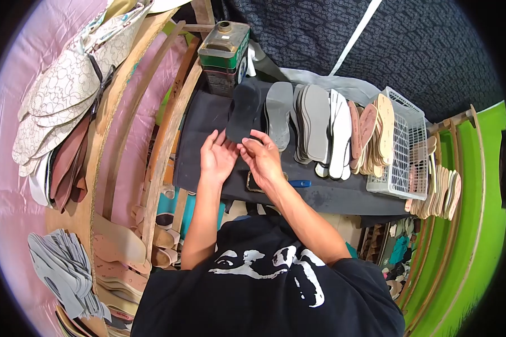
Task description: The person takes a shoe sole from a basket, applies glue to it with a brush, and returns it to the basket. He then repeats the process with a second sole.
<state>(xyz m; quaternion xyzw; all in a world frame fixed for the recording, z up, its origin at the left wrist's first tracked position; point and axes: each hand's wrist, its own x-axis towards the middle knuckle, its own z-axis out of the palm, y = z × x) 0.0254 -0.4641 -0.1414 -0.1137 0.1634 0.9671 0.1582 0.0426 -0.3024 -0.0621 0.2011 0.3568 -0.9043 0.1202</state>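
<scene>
Both my hands meet over the dark work table, at the lower end of a black shoe sole [243,112]. My left hand [218,157] is palm up with its fingers apart, their tips close beside the sole. My right hand [262,161] has thumb and fingers drawn together near the left fingertips; whatever they pinch is too small or hidden to make out. Under my right wrist lies a brush-like tool with a blue handle [299,183], partly covered. Just right of the black sole is a pile of grey soles [279,115].
More stacks of grey insoles [315,123], white insoles [339,135] and tan insoles [383,132] stand along the table. A white plastic crate [396,188] sits at the right end. Behind my left hand is a green-banded metal can [225,53]. Wooden racks [171,135] flank the left side.
</scene>
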